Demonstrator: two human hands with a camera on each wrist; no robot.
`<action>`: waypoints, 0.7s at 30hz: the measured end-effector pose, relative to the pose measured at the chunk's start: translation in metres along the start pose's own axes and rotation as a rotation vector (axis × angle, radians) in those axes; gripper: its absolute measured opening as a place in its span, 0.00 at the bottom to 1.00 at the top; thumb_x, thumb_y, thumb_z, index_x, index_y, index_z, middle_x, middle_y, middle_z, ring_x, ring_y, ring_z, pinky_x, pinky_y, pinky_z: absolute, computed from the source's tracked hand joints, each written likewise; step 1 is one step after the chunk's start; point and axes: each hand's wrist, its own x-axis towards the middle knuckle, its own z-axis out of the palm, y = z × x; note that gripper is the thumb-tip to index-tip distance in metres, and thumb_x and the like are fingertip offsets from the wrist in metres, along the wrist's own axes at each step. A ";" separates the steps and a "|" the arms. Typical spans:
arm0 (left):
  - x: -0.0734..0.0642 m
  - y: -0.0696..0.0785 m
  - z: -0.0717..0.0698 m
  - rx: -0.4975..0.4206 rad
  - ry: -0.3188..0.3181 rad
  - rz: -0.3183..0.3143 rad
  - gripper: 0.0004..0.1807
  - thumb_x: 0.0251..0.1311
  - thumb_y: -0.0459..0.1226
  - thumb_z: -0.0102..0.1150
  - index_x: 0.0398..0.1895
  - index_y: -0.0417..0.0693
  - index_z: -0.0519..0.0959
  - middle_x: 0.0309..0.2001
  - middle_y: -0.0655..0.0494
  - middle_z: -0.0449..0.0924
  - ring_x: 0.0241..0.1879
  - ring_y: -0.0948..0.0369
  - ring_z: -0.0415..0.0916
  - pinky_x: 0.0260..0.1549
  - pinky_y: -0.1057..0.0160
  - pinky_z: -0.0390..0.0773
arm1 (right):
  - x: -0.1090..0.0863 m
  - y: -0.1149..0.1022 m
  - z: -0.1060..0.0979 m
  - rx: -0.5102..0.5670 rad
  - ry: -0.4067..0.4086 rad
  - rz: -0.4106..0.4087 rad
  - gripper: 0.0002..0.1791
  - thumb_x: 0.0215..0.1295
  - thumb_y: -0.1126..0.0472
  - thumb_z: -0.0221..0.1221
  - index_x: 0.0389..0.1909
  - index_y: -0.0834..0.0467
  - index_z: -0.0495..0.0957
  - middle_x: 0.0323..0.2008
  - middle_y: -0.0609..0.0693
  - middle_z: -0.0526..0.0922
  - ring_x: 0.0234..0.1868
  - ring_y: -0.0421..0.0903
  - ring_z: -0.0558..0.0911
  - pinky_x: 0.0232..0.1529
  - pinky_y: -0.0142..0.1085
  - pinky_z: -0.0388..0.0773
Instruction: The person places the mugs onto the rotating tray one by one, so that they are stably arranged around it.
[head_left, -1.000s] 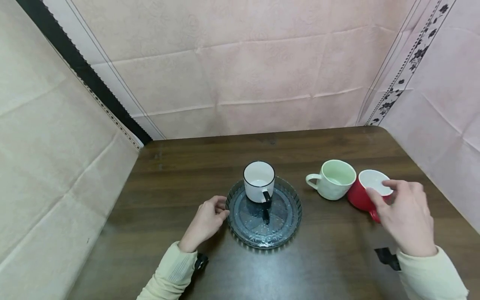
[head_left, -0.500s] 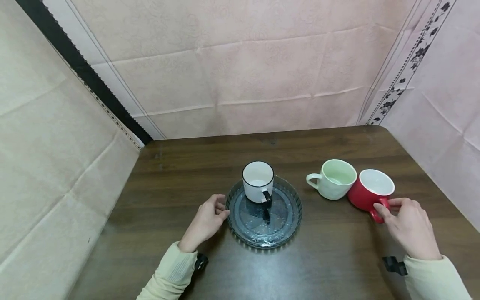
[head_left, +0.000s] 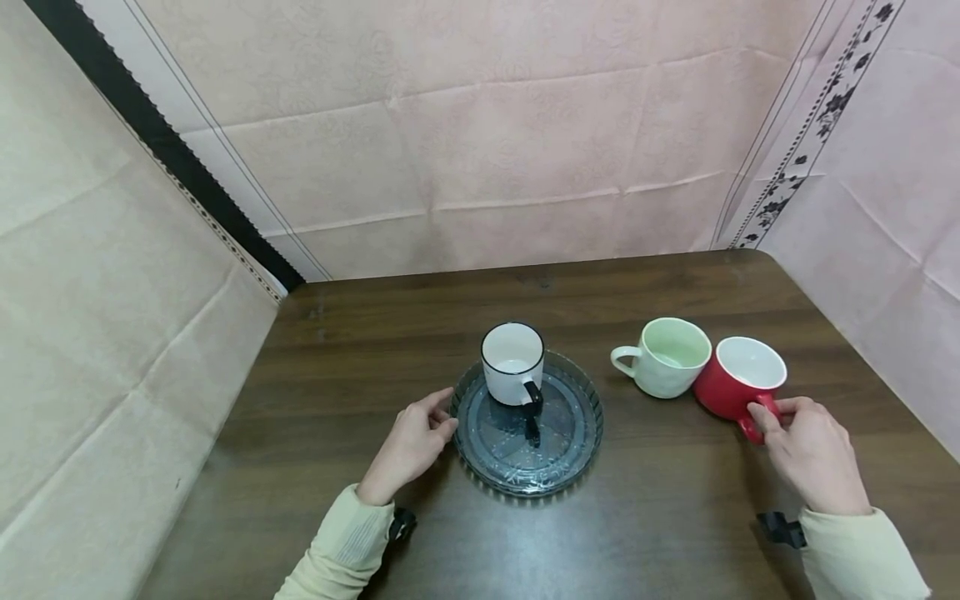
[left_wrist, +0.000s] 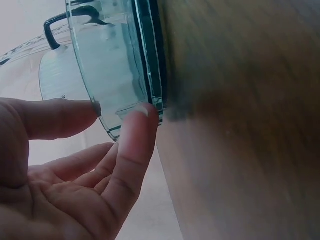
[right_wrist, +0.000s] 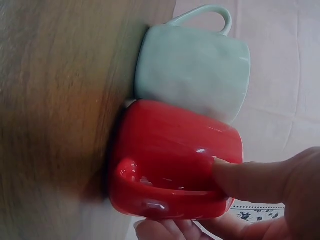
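red mug [head_left: 729, 395] pinched by its handle [head_left: 750, 430]

the right grip [head_left: 819, 454] was clenched on that handle; the red mug stood on the desk [head_left: 360, 350], just beside a green mug [head_left: 667, 375]. the left grip [head_left: 411, 442] pinched the edge of a glass dish [head_left: 517, 467], where a white mug [head_left: 508, 382] stood towards the far side.

One mug [head_left: 512, 367] stands on the dish [head_left: 572, 427], left of two seemingly touching mugs [head_left: 733, 390].
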 end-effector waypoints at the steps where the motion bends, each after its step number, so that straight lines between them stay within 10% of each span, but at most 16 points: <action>1: 0.000 0.000 0.000 -0.003 -0.001 -0.001 0.25 0.60 0.32 0.57 0.63 0.41 0.69 0.31 0.54 0.75 0.23 0.60 0.70 0.20 0.62 0.72 | 0.000 0.000 0.000 0.004 -0.002 0.009 0.27 0.67 0.49 0.53 0.42 0.75 0.73 0.28 0.62 0.78 0.31 0.60 0.73 0.28 0.46 0.66; 21: 0.002 -0.003 0.000 -0.007 0.043 0.010 0.19 0.61 0.34 0.58 0.56 0.42 0.76 0.45 0.49 0.80 0.42 0.56 0.77 0.42 0.54 0.77 | -0.015 0.008 -0.008 -0.015 0.031 0.116 0.26 0.65 0.49 0.55 0.43 0.73 0.73 0.29 0.62 0.80 0.32 0.59 0.74 0.27 0.42 0.63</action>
